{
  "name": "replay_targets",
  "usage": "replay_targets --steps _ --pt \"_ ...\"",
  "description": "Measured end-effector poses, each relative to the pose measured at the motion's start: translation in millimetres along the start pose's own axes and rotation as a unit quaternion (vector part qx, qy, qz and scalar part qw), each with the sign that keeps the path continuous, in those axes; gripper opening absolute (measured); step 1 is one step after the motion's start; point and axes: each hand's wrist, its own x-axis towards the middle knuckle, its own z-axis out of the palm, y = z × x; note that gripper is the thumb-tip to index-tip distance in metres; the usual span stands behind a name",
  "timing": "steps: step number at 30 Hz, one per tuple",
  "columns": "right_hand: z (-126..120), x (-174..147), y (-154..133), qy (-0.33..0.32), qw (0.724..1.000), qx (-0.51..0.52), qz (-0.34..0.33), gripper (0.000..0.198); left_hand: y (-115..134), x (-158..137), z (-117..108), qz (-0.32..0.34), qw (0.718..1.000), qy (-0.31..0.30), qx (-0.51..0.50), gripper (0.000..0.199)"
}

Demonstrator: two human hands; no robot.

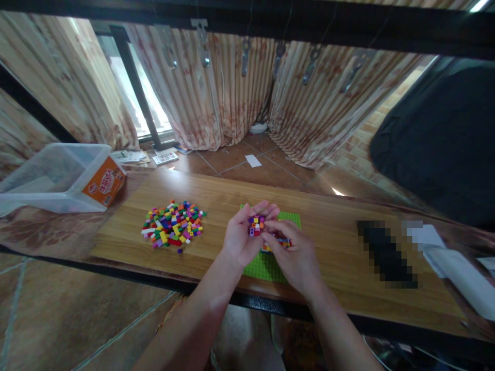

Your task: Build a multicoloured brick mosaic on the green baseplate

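My left hand (240,239) is cupped palm up and holds several small toy bricks (255,226) in purple, yellow, orange, white and red. My right hand (296,252) is beside it, thumb and fingertips closed together at the edge of the left palm. Whether a brick is between those fingertips is hidden. Below both hands lies a green studded baseplate (263,269). On it, partly covered by my right hand, are more coloured bricks (285,242), including orange and blue ones.
A pile of mixed toy bricks (174,224) lies left on the wooden board (216,206). Further left stands a clear plastic bin (69,193) with an orange label. To the right are a blurred-out black object (389,255) and a white object (464,278).
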Motion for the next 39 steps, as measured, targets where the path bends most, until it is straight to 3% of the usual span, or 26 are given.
replay_targets --steps 6,17,22,26,30,33,35,39 --pt "0 2 8 -0.010 0.999 -0.037 0.001 0.022 -4 -2 0 -0.025 0.999 -0.021 0.016 0.040" --pt "-6 1 5 0.019 0.999 -0.028 0.029 0.013 -5 0 1 -0.023 0.999 -0.015 0.031 0.035" --pt "-7 1 9 0.069 0.997 0.005 0.043 0.013 -5 2 -2 -0.010 0.999 0.013 0.044 0.022" --pt "-7 1 9 0.118 0.993 -0.024 0.007 0.013 -7 2 -6 0.011 0.994 0.034 0.103 0.011" --pt "-4 1 6 0.132 0.988 -0.066 -0.033 0.013 -10 -1 -7 0.001 0.984 -0.022 0.175 0.027" --pt "-2 1 7 0.140 0.987 -0.066 -0.047 0.010 -10 -3 -6 0.007 0.980 -0.023 0.198 0.035" --pt "-2 1 10 0.145 0.988 -0.037 -0.036 0.008 -11 -3 -5 0.018 0.976 -0.020 0.214 0.036" --pt "-4 2 16 0.156 0.985 0.062 0.049 0.015 -12 -2 -5 0.071 0.955 -0.016 0.287 0.035"
